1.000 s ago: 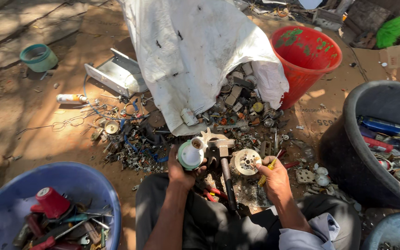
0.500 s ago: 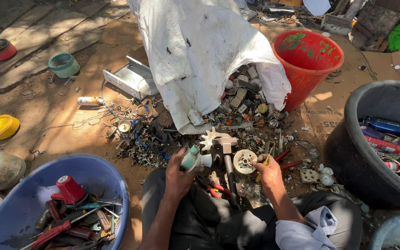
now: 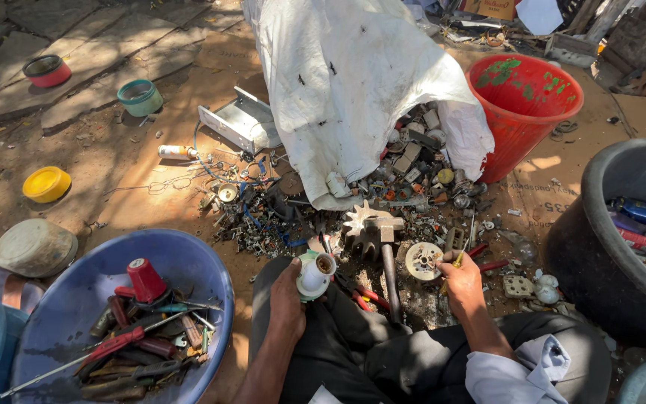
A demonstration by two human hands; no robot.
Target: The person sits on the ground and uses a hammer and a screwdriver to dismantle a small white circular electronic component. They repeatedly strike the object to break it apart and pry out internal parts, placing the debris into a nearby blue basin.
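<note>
Already our left hand [image 3: 287, 299] has its grip wrapped around a white lamp socket [image 3: 314, 274], fingers curled about the body and the open end turned up toward the camera, held just above the lap. Our right hand [image 3: 463, 283] pinches a thin yellow-handled tool [image 3: 454, 263] (a small screwdriver, as far as we can tell), the grip closed tightly on the handle, the tip pointing toward the round white disc [image 3: 422, 260] lying on the ground just beside it.

We judge the main risk to be a slip: the socket is smooth and held by one hand only, so a hard push with the tool could skid off it and jab the left palm. Brittle plastic might also crack and scatter sharp bits.

Both forearms reach forward from the lap, wrists bent slightly down, hands well apart with a hammer [image 3: 385, 251] lying between them, its head resting against a toothed metal wheel [image 3: 357, 224].

Further out, loose scrap [image 3: 263, 213] covers the ground by the white sack [image 3: 353, 82], which could swallow any dropped screw. A blue basin of tools [image 3: 188, 258] sits at left, a red bucket [image 3: 525, 112] and a dark tub [image 3: 600, 224] at right.
</note>
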